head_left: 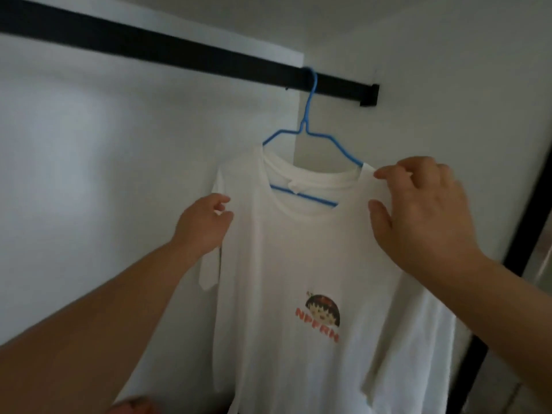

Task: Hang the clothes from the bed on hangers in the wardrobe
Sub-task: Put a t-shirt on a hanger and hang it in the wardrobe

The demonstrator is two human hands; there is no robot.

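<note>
- Head view: a white T-shirt [298, 264] with a small cartoon print is hanging on a blue hanger [307, 135], and the hanger's hook is sitting over a black rail [179, 52] inside the wardrobe, close to the rail's right end.
- Taking the hanger as the landmark: the left hand [203, 225] is reaching up to the shirt's shoulder below and left of the hanger, its grip pinching the fabric edge there between thumb and fingers.
- The right hand [424, 204] is working at the shoulder below and right of the hanger, fingertips pinching the seam beside the collar while the thumb is pressing against the cloth.
- The hanger's right arm is showing bare above the collar, and the shirt seems to be sitting lower on that side.
- To finish this step well, I judge both shoulders should be drawn outward evenly until the seams are lying along the hanger's arms, pulling gently so the hook is not lifting off the rail.
</note>
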